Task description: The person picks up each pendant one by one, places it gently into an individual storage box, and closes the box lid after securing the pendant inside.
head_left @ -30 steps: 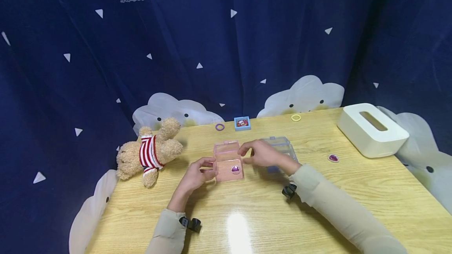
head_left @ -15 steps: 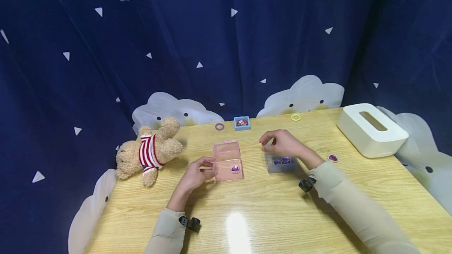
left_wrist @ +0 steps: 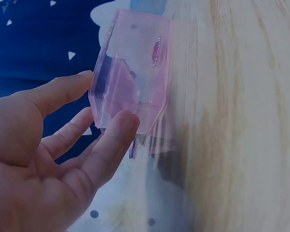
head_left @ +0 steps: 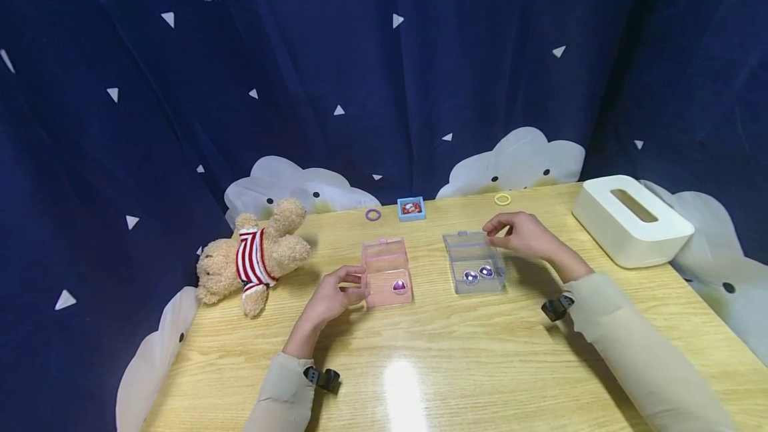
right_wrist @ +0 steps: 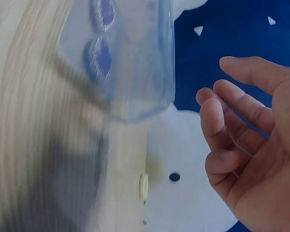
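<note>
The pink clear box [head_left: 378, 293] stands with its lid up, a purple gem [head_left: 399, 287] inside on the right. My left hand [head_left: 330, 295] touches the box's left side with relaxed fingers; in the left wrist view the fingertips meet the pink box [left_wrist: 135, 87]. To the right, the bluish clear box [head_left: 474, 252] has its lid raised and two purple gems [head_left: 471, 277] in its base. Beside its upper right corner hovers my right hand [head_left: 528, 237], fingers loosely bent. In the right wrist view that hand [right_wrist: 261, 130] is empty, apart from the bluish box [right_wrist: 140, 63].
A teddy bear [head_left: 255, 259] lies at the left. Along the back are a purple ring [head_left: 373, 215], a small blue tray [head_left: 412, 218] with a red item, and a yellow ring [head_left: 503, 199]. A white tissue box [head_left: 624, 235] stands at the right.
My right hand has moved right from beside the pink box, passing over the bluish box, whose gems and raised lid now show. It now covers the loose gem's place. The left hand stays at the pink box.
</note>
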The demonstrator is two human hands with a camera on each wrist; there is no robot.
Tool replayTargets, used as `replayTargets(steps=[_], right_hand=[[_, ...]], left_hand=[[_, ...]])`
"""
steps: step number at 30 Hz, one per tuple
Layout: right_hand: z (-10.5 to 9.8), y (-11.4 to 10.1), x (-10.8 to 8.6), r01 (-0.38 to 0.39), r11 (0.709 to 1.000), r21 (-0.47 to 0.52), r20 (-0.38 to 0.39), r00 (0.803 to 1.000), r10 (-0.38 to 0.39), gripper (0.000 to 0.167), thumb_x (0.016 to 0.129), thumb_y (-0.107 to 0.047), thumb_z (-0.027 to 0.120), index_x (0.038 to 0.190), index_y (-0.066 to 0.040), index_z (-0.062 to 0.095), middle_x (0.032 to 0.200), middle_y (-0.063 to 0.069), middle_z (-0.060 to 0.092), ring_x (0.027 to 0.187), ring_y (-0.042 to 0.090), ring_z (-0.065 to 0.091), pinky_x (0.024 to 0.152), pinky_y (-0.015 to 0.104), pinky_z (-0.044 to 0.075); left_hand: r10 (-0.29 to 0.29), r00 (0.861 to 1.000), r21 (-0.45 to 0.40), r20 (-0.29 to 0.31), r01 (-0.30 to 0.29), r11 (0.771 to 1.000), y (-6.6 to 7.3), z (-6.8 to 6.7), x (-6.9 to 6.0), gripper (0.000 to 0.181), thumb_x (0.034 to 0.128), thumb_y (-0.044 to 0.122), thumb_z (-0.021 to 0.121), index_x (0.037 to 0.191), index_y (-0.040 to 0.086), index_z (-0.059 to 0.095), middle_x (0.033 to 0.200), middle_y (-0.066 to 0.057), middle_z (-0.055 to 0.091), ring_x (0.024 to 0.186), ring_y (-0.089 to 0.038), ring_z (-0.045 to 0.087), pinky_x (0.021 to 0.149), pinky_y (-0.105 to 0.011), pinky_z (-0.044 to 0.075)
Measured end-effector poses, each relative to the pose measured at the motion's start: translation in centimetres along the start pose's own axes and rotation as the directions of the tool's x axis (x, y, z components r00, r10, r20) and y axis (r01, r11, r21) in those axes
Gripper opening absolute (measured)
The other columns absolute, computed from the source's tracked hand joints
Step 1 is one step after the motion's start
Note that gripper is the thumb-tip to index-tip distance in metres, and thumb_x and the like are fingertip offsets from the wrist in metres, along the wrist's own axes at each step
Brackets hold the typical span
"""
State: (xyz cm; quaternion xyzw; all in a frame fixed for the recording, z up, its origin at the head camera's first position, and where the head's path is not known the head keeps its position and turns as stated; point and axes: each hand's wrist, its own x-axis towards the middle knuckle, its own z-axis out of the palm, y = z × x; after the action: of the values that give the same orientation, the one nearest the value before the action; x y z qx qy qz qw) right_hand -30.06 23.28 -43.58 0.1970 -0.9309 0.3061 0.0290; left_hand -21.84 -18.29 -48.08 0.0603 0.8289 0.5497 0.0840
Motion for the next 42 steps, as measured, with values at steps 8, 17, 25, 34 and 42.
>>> replayTargets(steps=[8, 17, 25, 34, 42], right_hand=[[-1.3, 2.8, -1.5, -0.071, 0.997, -0.006, -0.001, 0.997, 0.071, 0.024, 0.089, -0.022, 0.075, 0.109, -0.008, 0.073, 0.097, 0.005, 0.074, 0.082, 0.017, 0.062, 0.071, 0.028, 0.049], [-2.7, 6.1, -3.0, -0.148, 0.988, -0.032, 0.007, 0.989, 0.148, 0.028, 0.091, -0.023, 0.073, 0.112, -0.005, 0.072, 0.098, 0.007, 0.073, 0.081, 0.017, 0.061, 0.068, 0.027, 0.047], [-3.6, 8.4, -4.9, -0.204, 0.978, -0.038, 0.050, 0.977, 0.205, 0.029, 0.091, -0.022, 0.072, 0.113, -0.003, 0.071, 0.098, 0.007, 0.073, 0.082, 0.016, 0.059, 0.065, 0.025, 0.046], [-3.7, 10.2, -6.7, -0.246, 0.969, -0.020, 0.092, 0.965, 0.247, 0.036, 0.090, -0.029, 0.074, 0.115, -0.004, 0.070, 0.099, 0.005, 0.073, 0.081, 0.010, 0.059, 0.070, 0.023, 0.044], [-3.3, 11.2, -7.7, -0.270, 0.962, 0.036, 0.099, 0.959, 0.265, 0.036, 0.088, -0.024, 0.076, 0.114, 0.001, 0.068, 0.095, 0.009, 0.073, 0.075, 0.005, 0.065, 0.062, 0.022, 0.052]], left_hand=[[-0.006, 1.000, 0.000, -0.005, 0.006, 1.000, 0.0, 0.0, 0.0, 0.048, 0.0886, 0.004, 0.072, 0.134, 0.000, 0.057, 0.121, -0.025, 0.063, 0.105, -0.033, 0.067, 0.083, -0.034, 0.059], [-0.002, 1.000, 0.009, 0.011, 0.002, 1.000, 0.0, -0.1, 0.0, 0.049, 0.0885, 0.005, 0.073, 0.135, -0.001, 0.057, 0.121, -0.026, 0.062, 0.105, -0.035, 0.066, 0.081, -0.033, 0.058], [0.003, 1.000, -0.003, 0.014, -0.003, 1.000, 0.2, 0.0, 0.0, 0.049, 0.0886, 0.006, 0.073, 0.134, -0.002, 0.057, 0.122, -0.028, 0.061, 0.106, -0.037, 0.067, 0.081, -0.032, 0.058], [-0.013, 1.000, 0.006, 0.007, 0.013, 1.000, 0.1, 0.0, 0.2, 0.049, 0.0888, 0.005, 0.073, 0.135, 0.000, 0.057, 0.121, -0.024, 0.062, 0.106, -0.034, 0.067, 0.082, -0.033, 0.059], [-0.015, 1.000, 0.006, 0.012, 0.015, 1.000, 0.0, 0.0, 0.2, 0.048, 0.0898, 0.007, 0.072, 0.135, 0.000, 0.057, 0.121, -0.024, 0.062, 0.107, -0.033, 0.067, 0.083, -0.035, 0.059]])
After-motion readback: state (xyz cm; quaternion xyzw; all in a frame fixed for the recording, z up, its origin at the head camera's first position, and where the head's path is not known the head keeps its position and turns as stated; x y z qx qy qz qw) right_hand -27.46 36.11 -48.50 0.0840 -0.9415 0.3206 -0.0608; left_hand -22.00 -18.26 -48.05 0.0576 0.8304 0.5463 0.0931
